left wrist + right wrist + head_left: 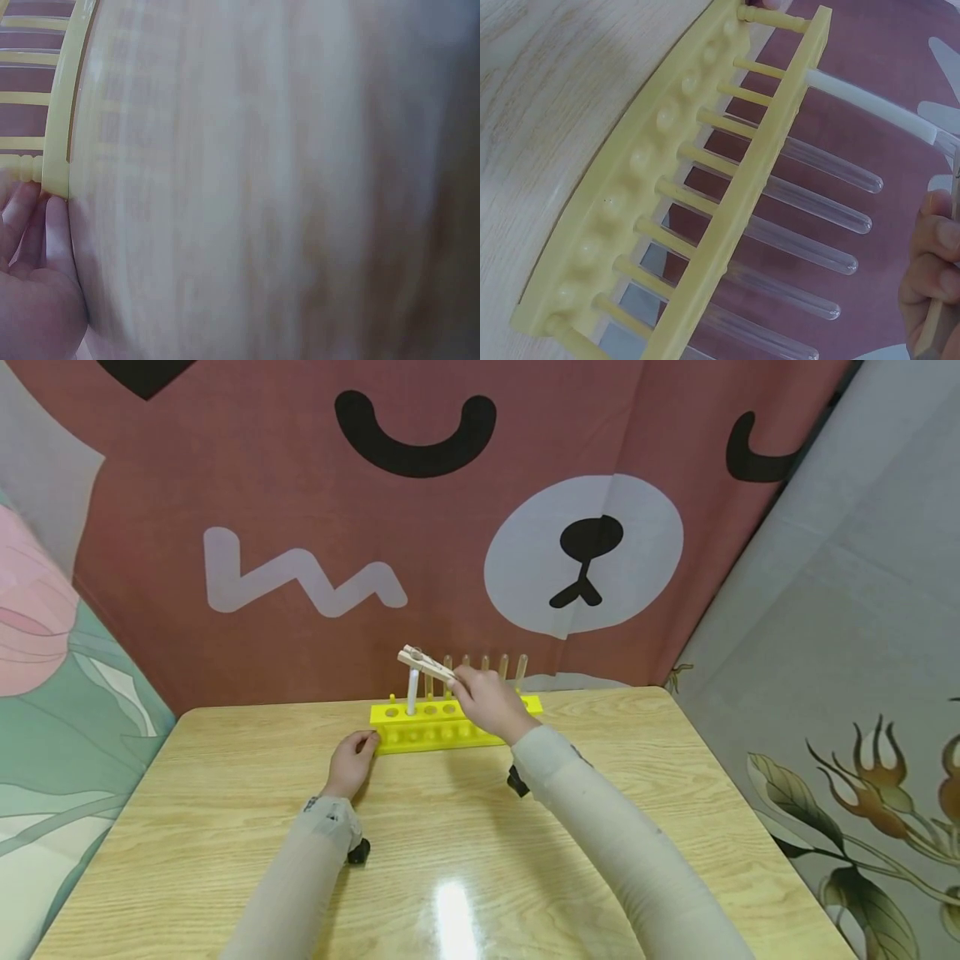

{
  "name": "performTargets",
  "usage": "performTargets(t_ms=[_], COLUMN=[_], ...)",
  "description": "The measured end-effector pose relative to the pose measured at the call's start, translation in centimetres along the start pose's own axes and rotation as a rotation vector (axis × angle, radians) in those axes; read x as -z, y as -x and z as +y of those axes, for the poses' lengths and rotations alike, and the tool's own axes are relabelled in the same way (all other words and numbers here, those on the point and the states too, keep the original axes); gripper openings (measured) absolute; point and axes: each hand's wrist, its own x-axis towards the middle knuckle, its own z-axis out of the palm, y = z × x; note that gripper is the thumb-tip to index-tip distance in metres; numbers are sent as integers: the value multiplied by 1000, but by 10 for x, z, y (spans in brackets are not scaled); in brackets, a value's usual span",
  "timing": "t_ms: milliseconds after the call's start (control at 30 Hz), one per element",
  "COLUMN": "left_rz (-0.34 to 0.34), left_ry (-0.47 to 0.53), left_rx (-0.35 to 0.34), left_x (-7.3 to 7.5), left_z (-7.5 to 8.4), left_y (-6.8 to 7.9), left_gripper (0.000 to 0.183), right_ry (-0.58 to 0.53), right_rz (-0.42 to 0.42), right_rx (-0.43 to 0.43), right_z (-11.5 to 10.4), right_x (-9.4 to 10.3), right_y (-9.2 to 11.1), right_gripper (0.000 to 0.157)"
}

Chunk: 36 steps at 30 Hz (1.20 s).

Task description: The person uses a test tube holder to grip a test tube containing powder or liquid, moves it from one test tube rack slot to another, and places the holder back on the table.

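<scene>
My right hand [492,702] grips a wooden test tube clamp [429,665] above the yellow test tube rack [420,746]. The clamp's far end is at the top of a test tube with white contents [412,695], which stands in a hole near the rack's left end. In the right wrist view, this tube [874,105] shows a clear upper end beside the clamp. At the rack's left end, my left hand [351,766] pinches the corner of the base between thumb and fingers [60,232].
Several clear test tubes [810,202] stand closed end up along the back of the rack. The wooden table [435,827] meets a brown curtain [285,652] with a bear face behind it. A patterned curtain [825,635] hangs at the right.
</scene>
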Motion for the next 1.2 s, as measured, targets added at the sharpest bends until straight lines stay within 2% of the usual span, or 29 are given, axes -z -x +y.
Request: performTargets(t_ms=[167, 600, 1200], left_rz=[1, 5, -3], left_ry=[1, -1, -3], left_rx=[1, 2, -9], left_x=[0, 1, 0], left_z=[0, -1, 2], left_y=[0, -1, 1], left_gripper=[45, 45, 44], right_ry=[-8, -11, -38], right_rz=[-9, 60, 23], right_rx=[-2, 47, 50], right_z=[0, -3, -10], right_x=[3, 8, -7], right_y=[0, -2, -7], right_gripper=[27, 26, 24])
